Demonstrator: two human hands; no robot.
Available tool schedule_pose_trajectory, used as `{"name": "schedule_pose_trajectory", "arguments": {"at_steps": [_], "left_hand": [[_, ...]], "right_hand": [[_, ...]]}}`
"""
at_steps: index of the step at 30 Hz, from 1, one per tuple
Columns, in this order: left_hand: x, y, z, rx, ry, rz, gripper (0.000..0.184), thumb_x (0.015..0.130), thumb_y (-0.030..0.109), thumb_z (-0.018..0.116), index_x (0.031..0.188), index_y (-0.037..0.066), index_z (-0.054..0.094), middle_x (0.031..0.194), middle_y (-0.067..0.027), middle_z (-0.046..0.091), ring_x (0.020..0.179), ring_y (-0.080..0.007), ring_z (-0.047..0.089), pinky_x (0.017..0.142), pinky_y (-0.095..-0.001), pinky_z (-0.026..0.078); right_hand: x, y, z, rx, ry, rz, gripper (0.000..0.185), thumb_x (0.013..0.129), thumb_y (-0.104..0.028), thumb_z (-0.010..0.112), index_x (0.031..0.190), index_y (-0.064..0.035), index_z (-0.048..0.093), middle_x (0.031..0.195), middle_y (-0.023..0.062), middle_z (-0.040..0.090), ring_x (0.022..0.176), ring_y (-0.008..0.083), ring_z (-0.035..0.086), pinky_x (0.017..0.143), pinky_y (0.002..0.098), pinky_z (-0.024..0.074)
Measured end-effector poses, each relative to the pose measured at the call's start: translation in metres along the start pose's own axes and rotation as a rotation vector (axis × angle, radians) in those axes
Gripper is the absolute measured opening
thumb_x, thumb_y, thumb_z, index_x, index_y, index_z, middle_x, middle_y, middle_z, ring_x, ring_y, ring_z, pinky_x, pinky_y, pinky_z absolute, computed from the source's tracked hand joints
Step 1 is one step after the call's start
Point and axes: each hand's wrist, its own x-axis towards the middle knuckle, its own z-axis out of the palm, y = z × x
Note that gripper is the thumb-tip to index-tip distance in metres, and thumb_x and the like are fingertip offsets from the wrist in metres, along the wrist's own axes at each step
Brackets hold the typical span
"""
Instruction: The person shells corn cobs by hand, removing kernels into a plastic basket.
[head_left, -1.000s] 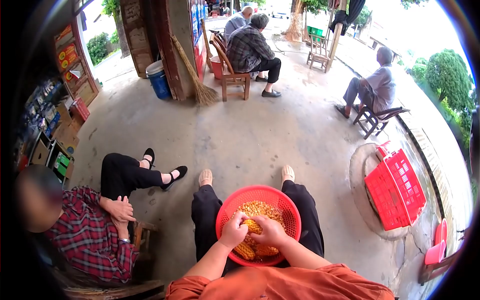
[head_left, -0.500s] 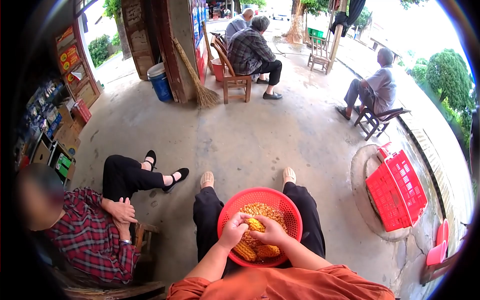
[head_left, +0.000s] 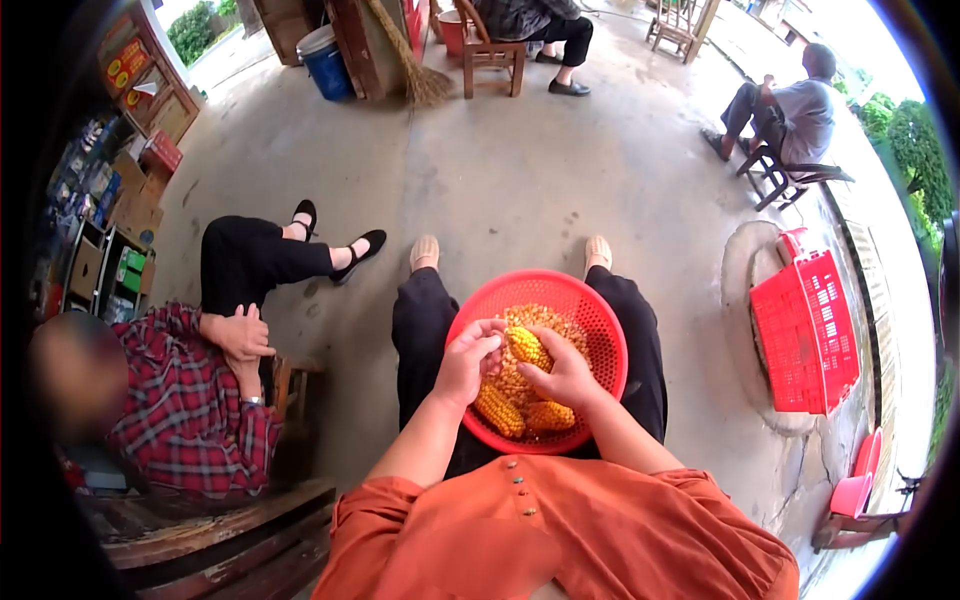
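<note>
My right hand (head_left: 563, 372) is closed around a yellow ear of corn (head_left: 528, 346), held above a red perforated basket (head_left: 608, 345) on my lap. At the ear's left end, my left hand (head_left: 468, 364) has its fingers curled in toward the thumb. What those fingers pinch, if anything, is too small to make out. Loose corn kernels (head_left: 545, 318) cover much of the basket's bottom. Two more ears lie in its near part: one ear (head_left: 499, 410) at the left and another ear (head_left: 550, 416) under my right hand.
A person in a plaid shirt (head_left: 195, 400) sits close at my left, hands together. Red plastic crates (head_left: 806, 330) stand to my right, with a pink basin (head_left: 851, 494) nearer. Farther off are seated people, a broom (head_left: 412, 65) and a blue bucket (head_left: 325, 68).
My view has tilted downward, so the surroundings sit higher in the picture. My left fingers have drawn back slightly toward the left end of the ear; my right hand still holds it.
</note>
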Motion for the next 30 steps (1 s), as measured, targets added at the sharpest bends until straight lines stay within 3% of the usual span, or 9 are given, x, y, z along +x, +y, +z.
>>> {"name": "schedule_pose_trajectory", "arguments": {"at_steps": [4,15,19,30], "left_hand": [[-0.001,0.002,-0.002,-0.007,-0.079,-0.027,0.024,0.09,0.006,0.058,0.114,0.006,0.059,0.092,0.0001,0.059,0.07,-0.0073,0.053,0.064,-0.0218,0.047],[-0.001,0.001,0.003,0.159,-0.084,0.022,0.029,0.083,0.004,0.059,0.112,0.004,0.06,0.092,-0.0025,0.06,0.069,-0.0091,0.055,0.065,-0.0234,0.048],[0.003,-0.013,-0.003,0.192,-0.146,0.045,0.024,0.085,0.009,0.063,0.108,0.005,0.061,0.088,0.0003,0.059,0.068,-0.0072,0.054,0.063,-0.0214,0.046],[0.004,-0.01,0.002,0.221,-0.218,0.007,0.02,0.084,0.007,0.06,0.103,0.003,0.057,0.088,-0.0059,0.06,0.057,-0.0114,0.055,0.052,-0.0265,0.047]], "right_hand": [[0.004,-0.004,-0.001,-0.083,0.007,-0.081,0.055,0.08,-0.015,0.077,0.129,-0.0032,0.054,0.115,0.0174,0.061,0.108,0.0335,0.06,0.095,0.0397,0.0475],[0.001,-0.003,-0.005,-0.133,-0.016,-0.112,0.055,0.076,-0.013,0.076,0.127,-0.0035,0.056,0.116,0.0172,0.061,0.112,0.0332,0.059,0.097,0.0392,0.0473],[-0.001,-0.004,-0.008,-0.116,-0.032,-0.066,0.053,0.07,-0.009,0.073,0.121,-0.0046,0.061,0.113,0.0156,0.062,0.11,0.0325,0.06,0.098,0.0393,0.0468],[-0.003,0.008,-0.018,-0.026,-0.069,-0.006,0.049,0.066,-0.003,0.071,0.114,-0.0017,0.062,0.103,0.0118,0.063,0.099,0.0281,0.062,0.093,0.036,0.0477]]}}
